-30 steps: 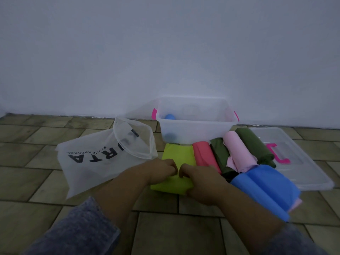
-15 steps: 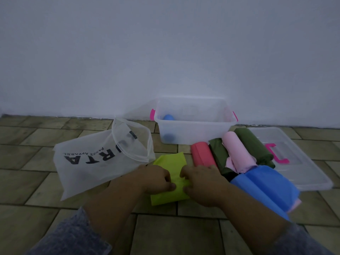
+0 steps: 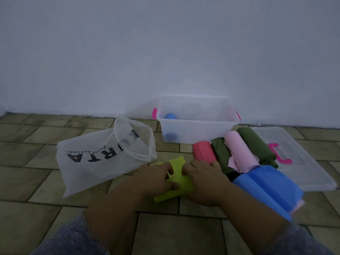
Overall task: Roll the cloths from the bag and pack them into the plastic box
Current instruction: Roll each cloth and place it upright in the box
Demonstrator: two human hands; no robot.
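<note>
Wall (image 3: 165,52) fills the top, plain white, meeting tiled floor (image 3: 36,181) behind everything. Plastic box (image 3: 197,130) is the landmark: clear, pink handles, sitting at the wall base, with a blue roll (image 3: 171,116) inside at its left end. Bag (image 3: 103,159), translucent white with black lettering, lies left of the box on the floor, mouth open and facing the box. Clear lid (image 3: 301,162) with a pink clip lies flat right of the box. Blue cloth (image 3: 266,188), folded, lies in front and right of the box, a pink edge showing under it. In front of the box, a row of rolls, touching side by side: red roll (image 3: 203,150), dark green roll (image 3: 220,155), pink roll (image 3: 239,150), second dark green roll (image 3: 255,147). Yellow-green cloth (image 3: 179,178) lies in front of the box, just left of the red roll, partly rolled. Left hand (image 3: 156,178) is curled over the left part of that cloth, fingers bent down on top, thumb tucked at the near side, gripping the roll. Right hand (image 3: 204,181) is clamped on the right part the same way, fingers curled over it, knuckles just beside the red roll. Both hands sit close together, nearly touching. Grey sleeves (image 3: 73,240) show at the bottom edge.
</note>
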